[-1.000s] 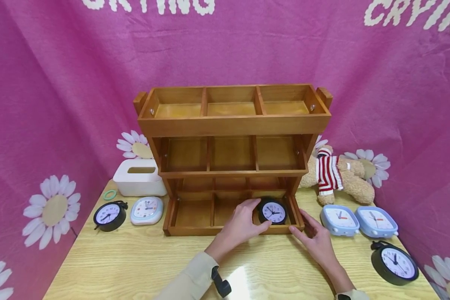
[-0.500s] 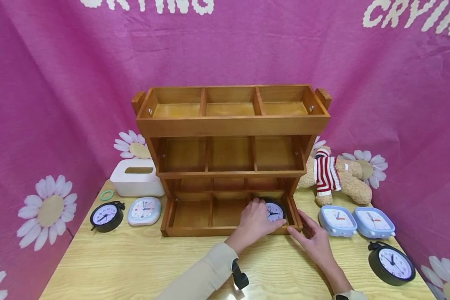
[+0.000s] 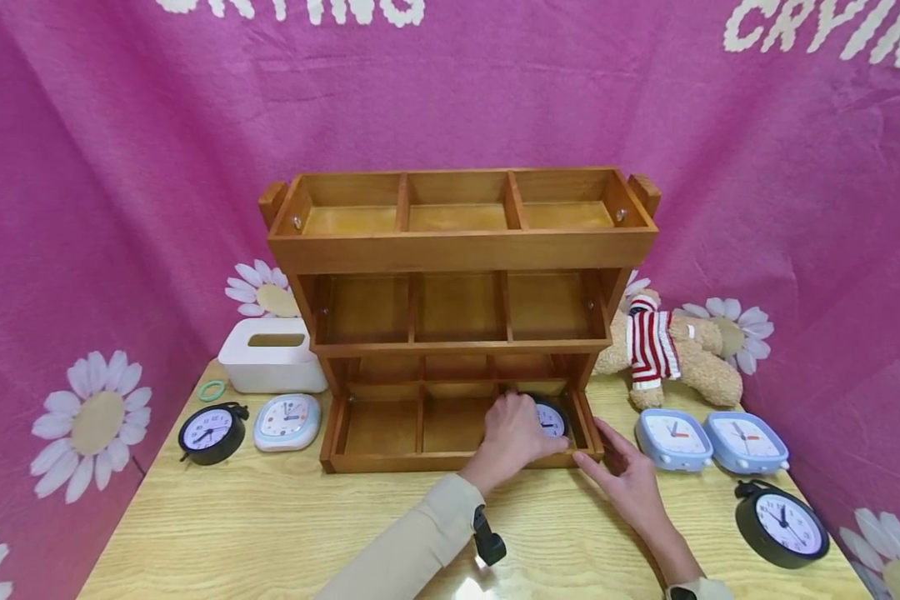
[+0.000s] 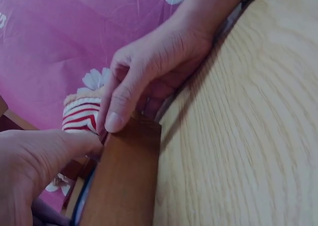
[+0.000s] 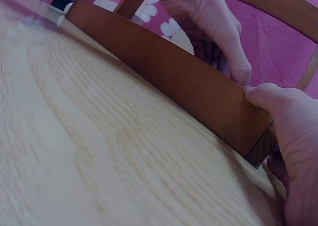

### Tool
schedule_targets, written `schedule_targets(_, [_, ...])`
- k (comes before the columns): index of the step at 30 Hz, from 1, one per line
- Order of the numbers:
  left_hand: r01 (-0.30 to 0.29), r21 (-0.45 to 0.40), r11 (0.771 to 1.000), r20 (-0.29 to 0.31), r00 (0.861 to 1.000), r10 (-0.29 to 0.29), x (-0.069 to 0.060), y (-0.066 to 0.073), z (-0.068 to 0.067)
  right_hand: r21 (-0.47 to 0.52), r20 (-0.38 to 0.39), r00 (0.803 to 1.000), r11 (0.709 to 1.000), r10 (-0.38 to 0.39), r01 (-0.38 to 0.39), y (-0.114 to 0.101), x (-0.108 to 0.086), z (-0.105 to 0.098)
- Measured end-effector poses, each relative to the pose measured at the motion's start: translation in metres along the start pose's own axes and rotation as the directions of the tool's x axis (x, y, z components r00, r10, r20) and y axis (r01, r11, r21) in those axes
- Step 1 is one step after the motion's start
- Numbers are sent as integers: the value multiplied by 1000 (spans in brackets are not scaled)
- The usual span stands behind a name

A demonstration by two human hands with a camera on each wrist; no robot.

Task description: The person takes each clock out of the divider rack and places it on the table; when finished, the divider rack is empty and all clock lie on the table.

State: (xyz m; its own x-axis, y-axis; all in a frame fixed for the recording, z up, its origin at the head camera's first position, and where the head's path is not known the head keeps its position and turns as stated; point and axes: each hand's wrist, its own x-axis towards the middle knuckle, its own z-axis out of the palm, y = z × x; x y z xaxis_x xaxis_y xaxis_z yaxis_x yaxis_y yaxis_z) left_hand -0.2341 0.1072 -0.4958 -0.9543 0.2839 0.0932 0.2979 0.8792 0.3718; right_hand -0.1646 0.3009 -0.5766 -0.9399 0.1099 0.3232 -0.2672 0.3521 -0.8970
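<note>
A round black alarm clock (image 3: 550, 418) lies face up in the bottom right compartment of a three-tier wooden shelf (image 3: 465, 250). My left hand (image 3: 512, 435) reaches over the front board and grips the clock, fingers at its left side, thumb towards its front; the hand covers the clock's left part. In the left wrist view only a dark sliver of the clock's rim shows beside the board. My right hand (image 3: 633, 483) holds the shelf's front right corner, thumb on the front board (image 5: 174, 72) and fingers along the outer side.
Right of the shelf lie two blue square clocks (image 3: 675, 440), (image 3: 747, 443), another black alarm clock (image 3: 782, 523) and a teddy bear (image 3: 652, 350). At left are a white tissue box (image 3: 270, 367), a pale blue clock (image 3: 287, 422), a black alarm clock (image 3: 212, 433) and a green ring (image 3: 212, 391).
My left hand has moved right, farther over the black clock, and now covers more of its face. The right hand stays at the shelf corner. The head view has shifted slightly.
</note>
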Motion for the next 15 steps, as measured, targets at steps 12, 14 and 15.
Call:
schedule_targets(12, [-13, -30, 999, -60, 998, 11, 3, -5, 2, 6, 6, 1000, 1000, -31, 31, -3, -1, 0])
schedule_targets(14, [-20, -57, 998, -78, 997, 15, 1, -6, 1, 10, 5, 999, 999, -34, 34, -4, -2, 0])
schedule_targets(15, [-25, -70, 997, -84, 996, 19, 0, -7, -1, 9, 4, 1000, 999, -31, 31, -5, -2, 0])
